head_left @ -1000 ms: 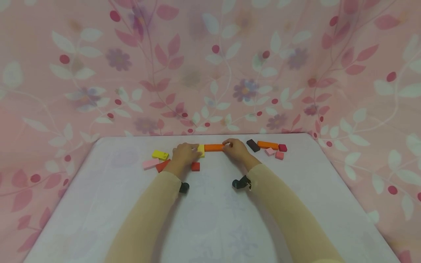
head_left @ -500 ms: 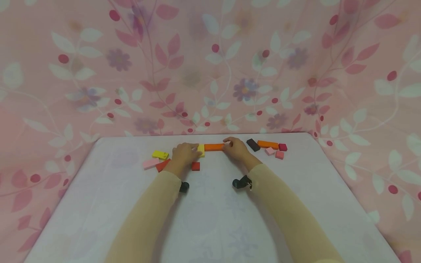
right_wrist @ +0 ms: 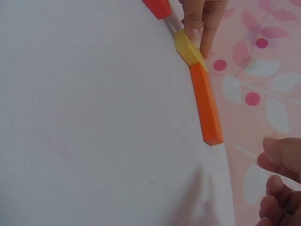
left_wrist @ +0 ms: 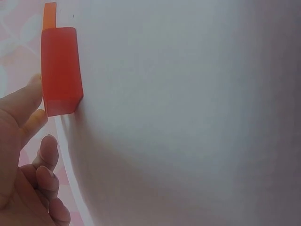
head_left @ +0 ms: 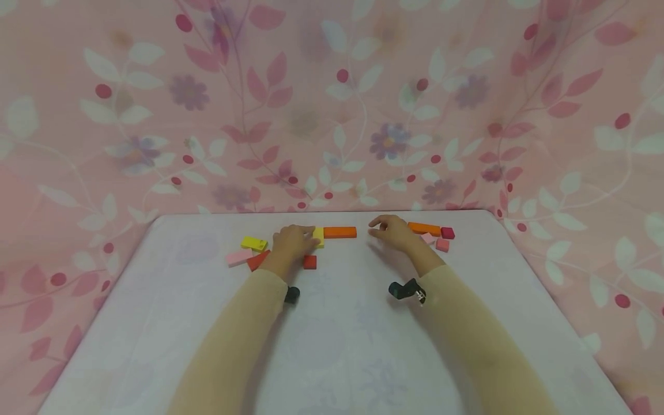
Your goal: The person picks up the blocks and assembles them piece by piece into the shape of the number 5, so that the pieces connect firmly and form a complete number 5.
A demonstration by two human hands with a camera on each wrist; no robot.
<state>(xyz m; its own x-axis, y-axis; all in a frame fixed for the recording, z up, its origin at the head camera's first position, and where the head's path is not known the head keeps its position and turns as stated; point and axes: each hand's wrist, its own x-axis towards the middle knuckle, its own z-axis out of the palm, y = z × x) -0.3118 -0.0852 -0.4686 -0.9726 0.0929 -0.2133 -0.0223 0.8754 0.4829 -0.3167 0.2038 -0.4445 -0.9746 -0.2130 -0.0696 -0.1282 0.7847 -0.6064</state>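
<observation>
My left hand [head_left: 291, 243] pinches a yellow block [head_left: 319, 237] near the table's far edge; thumb and finger show on it in the right wrist view. Against its right side lies a long orange block [head_left: 340, 232], end to end with it. Just in front of the left hand sits a small red block [head_left: 310, 262], which looks larger in the left wrist view [left_wrist: 61, 70]. My right hand [head_left: 394, 231] hovers to the right of the orange block, apart from it, fingers loosely bent with nothing between them.
Left of the left hand lie a yellow block [head_left: 253, 243], a pink block [head_left: 238, 257] and a red block [head_left: 258, 260]. Beyond the right hand are another orange block [head_left: 424, 229], a dark red cube [head_left: 448, 233], a pink piece [head_left: 427, 238] and a coral cube [head_left: 442, 245].
My right hand has let go of the orange block's right end and moved right, now covering the black block. The left hand stays on the yellow block.
</observation>
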